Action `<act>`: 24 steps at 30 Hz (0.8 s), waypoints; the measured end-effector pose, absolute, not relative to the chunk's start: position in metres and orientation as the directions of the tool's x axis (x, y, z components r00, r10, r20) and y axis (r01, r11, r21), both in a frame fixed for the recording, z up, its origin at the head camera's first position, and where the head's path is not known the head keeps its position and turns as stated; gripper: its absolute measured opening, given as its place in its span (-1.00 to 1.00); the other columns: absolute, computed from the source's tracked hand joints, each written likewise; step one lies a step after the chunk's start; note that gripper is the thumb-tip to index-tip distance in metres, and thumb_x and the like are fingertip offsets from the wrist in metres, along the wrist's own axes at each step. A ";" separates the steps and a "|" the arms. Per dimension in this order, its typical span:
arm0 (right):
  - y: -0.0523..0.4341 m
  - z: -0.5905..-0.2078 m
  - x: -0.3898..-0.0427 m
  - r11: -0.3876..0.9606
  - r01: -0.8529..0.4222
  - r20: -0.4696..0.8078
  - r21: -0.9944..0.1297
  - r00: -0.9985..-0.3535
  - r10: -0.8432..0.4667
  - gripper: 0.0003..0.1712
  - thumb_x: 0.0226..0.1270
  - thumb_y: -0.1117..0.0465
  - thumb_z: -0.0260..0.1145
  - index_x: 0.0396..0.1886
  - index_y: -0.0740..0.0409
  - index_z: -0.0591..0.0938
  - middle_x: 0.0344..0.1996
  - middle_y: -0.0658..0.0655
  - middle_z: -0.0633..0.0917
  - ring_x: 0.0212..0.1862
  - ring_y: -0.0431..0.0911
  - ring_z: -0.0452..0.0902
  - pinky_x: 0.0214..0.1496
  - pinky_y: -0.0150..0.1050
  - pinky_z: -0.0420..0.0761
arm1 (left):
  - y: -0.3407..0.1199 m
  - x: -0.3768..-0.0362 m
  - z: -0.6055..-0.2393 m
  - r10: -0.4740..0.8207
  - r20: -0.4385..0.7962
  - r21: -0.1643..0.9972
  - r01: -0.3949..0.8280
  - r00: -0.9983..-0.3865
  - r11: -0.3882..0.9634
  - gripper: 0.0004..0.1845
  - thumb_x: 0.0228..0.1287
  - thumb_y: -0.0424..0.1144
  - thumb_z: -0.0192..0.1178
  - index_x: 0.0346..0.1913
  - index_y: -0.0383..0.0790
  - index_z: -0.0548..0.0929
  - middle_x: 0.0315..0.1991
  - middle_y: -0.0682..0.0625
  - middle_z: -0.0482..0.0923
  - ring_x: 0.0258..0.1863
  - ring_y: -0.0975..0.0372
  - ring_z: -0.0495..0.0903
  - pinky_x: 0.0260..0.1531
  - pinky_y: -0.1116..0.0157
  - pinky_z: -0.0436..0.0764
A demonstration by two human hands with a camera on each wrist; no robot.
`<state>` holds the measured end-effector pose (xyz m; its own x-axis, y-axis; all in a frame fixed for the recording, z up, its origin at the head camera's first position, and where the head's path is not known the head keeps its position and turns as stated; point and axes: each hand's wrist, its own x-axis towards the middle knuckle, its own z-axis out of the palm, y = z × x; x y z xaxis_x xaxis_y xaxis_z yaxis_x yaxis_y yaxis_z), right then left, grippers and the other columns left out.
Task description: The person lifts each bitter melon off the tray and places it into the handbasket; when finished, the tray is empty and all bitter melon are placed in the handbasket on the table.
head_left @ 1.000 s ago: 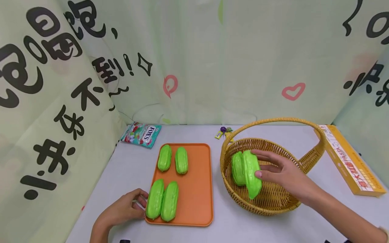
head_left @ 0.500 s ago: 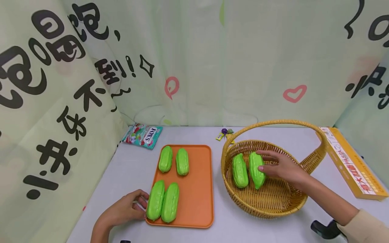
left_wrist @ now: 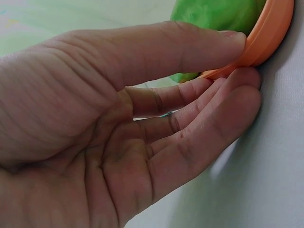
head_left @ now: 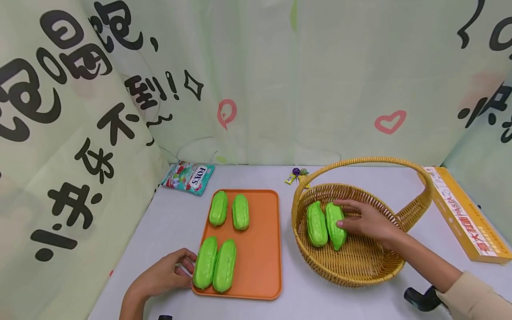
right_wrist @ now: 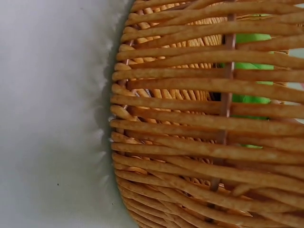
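Observation:
A wicker basket (head_left: 352, 278) with a tall handle stands at the right and holds two green toy gourds side by side. My right hand (head_left: 341, 214) reaches into it and grips the right gourd (head_left: 333, 222), which lies against the left gourd (head_left: 317, 224). In the right wrist view only the basket wall (right_wrist: 180, 142) shows, with green (right_wrist: 251, 39) behind the weave. An orange tray (head_left: 260, 249) carries two pairs of green gourds, a far pair (head_left: 218, 208) and a near pair (head_left: 206, 262). My left hand (head_left: 188, 266) pinches the tray's near-left rim (left_wrist: 268, 33), thumb on top.
A Fox's candy bag (head_left: 188, 177) lies behind the tray, and lollipops (head_left: 296, 174) lie behind the basket. A long yellow pasta box (head_left: 464, 213) runs along the right edge. Printed curtains close off the back and left. A black object (head_left: 420, 298) sits near my right sleeve.
My right hand has lowered the green gourd from a tilted, lifted pose down into the basket, flat beside the other one. My left hand has stayed on the tray rim.

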<state>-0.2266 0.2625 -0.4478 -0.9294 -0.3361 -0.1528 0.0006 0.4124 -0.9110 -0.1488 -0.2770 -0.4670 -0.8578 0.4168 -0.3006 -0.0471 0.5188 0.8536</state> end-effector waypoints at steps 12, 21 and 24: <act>0.262 -0.448 -0.227 0.431 -0.012 -0.144 -0.902 -0.934 -0.327 -0.23 0.30 0.15 0.42 0.44 0.21 0.34 0.26 0.58 0.34 0.17 0.37 0.45 -0.06 -0.10 0.62 | -0.279 -0.149 -0.471 0.427 -0.275 0.855 -0.016 -0.862 0.518 -0.49 0.02 -0.41 0.42 0.07 -0.38 0.49 -0.24 -0.07 0.56 -0.29 0.07 0.58 -0.30 0.28 0.55; 0.262 -0.449 -0.226 0.378 0.002 -0.140 -0.926 -0.931 -0.337 -0.20 0.29 0.20 0.42 0.46 0.23 0.29 0.28 0.60 0.31 0.18 0.33 0.45 -0.07 -0.10 0.63 | -0.279 -0.150 -0.470 0.422 -0.291 0.854 -0.035 -0.859 0.518 -0.48 0.02 -0.41 0.43 0.08 -0.37 0.49 -0.24 -0.08 0.55 -0.29 0.07 0.58 -0.30 0.27 0.55; 0.262 -0.445 -0.224 0.378 -0.011 -0.122 -0.926 -0.937 -0.326 -0.20 0.30 0.21 0.42 0.47 0.23 0.29 0.28 0.58 0.32 0.20 0.36 0.42 -0.05 -0.08 0.63 | -0.279 -0.150 -0.470 0.427 -0.289 0.857 -0.033 -0.857 0.515 -0.48 0.02 -0.40 0.43 0.07 -0.38 0.50 -0.24 -0.08 0.55 -0.29 0.07 0.58 -0.29 0.27 0.55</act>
<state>-0.2239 0.2623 -0.4449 -0.9373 -0.3264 -0.1221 -0.0112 0.3784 -0.9256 -0.1500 -0.2787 -0.4701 -0.8569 0.4266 -0.2895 -0.0331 0.5149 0.8566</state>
